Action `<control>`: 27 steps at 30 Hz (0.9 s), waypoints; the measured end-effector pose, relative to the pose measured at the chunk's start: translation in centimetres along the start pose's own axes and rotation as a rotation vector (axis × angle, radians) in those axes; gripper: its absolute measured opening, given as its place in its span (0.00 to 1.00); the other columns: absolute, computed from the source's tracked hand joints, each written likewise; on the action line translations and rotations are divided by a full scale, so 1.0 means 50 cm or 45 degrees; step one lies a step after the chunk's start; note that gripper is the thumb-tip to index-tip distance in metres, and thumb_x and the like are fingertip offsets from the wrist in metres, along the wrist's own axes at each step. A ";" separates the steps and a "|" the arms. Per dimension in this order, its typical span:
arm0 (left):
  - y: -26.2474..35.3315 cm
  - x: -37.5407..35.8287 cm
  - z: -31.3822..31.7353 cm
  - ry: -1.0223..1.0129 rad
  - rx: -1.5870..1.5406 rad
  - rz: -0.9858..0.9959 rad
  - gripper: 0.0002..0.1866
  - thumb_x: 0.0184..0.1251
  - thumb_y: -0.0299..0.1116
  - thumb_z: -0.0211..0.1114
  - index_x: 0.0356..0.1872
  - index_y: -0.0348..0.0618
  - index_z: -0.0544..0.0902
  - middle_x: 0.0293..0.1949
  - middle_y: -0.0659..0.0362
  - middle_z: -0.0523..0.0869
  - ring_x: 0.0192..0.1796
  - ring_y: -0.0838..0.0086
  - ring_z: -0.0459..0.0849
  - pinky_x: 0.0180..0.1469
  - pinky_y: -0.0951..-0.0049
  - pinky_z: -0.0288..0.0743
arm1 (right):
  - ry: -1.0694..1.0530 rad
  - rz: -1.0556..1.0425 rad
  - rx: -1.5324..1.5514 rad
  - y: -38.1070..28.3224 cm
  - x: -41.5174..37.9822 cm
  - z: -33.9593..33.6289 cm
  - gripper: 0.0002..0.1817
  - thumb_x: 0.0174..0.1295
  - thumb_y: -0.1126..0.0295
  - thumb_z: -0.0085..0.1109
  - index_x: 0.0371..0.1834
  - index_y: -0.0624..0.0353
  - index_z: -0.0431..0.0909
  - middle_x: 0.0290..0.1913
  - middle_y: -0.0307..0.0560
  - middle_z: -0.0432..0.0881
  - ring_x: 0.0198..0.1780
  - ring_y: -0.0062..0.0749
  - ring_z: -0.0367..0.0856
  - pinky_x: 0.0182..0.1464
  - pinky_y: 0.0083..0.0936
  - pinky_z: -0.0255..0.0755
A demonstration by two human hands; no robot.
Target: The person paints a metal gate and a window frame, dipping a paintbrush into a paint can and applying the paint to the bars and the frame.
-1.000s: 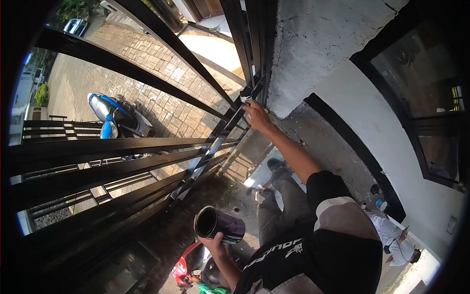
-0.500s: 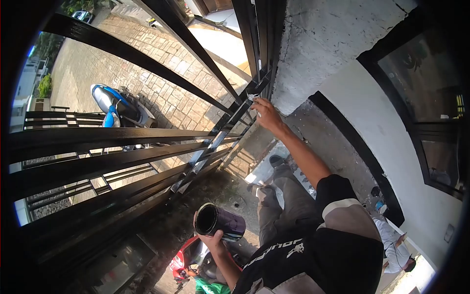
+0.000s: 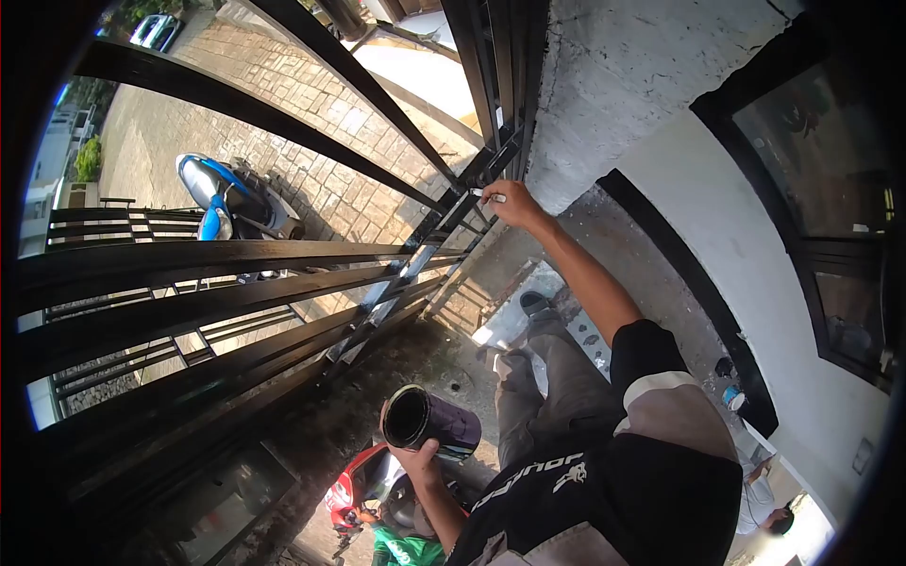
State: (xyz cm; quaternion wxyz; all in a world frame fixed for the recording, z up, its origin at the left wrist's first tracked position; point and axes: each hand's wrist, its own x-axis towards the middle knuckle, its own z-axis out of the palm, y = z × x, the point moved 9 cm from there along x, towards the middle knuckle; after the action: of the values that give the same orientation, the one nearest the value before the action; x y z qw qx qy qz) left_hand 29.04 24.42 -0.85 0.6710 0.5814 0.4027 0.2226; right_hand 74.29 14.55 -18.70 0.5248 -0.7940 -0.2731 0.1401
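Observation:
My right hand (image 3: 510, 204) is stretched out to the black metal fence and is closed around a paintbrush (image 3: 497, 197). The brush's light handle shows, and its tip is at the fence's lower rail (image 3: 444, 222), partly hidden by my fingers. Glossy black covers part of this rail, while a stretch nearer me looks pale and shiny. Lower down, my left hand (image 3: 415, 460) is wrapped around a paint can (image 3: 451, 426). The can is tilted with its open mouth facing the fence, and its inside looks dark.
Black fence bars (image 3: 236, 257) fan out on the left. Beyond them a blue motorbike (image 3: 222, 193) stands on paving. A rough white pillar (image 3: 613, 85) rises beside my right hand. Below are a red motorbike (image 3: 349, 486) and my feet on the ground. Another person (image 3: 760, 505) is at lower right.
My right hand has shifted slightly along the rail with the brush, and more of the handle shows. The can in my left hand sits a little farther right in view.

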 end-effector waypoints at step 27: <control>-0.006 0.011 -0.007 0.072 0.007 0.059 0.60 0.37 0.48 0.83 0.73 0.31 0.62 0.62 0.49 0.78 0.63 0.63 0.79 0.68 0.62 0.70 | 0.082 0.370 0.121 0.055 0.071 -0.049 0.10 0.51 0.75 0.64 0.37 0.58 0.89 0.34 0.45 0.89 0.38 0.29 0.86 0.44 0.23 0.76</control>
State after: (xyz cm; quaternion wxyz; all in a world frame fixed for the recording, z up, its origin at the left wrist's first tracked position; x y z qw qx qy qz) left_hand 29.01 25.00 -1.32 0.6523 0.5861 0.4085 0.2533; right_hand 79.21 13.95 -19.97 0.5443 -0.8036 -0.1312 0.2018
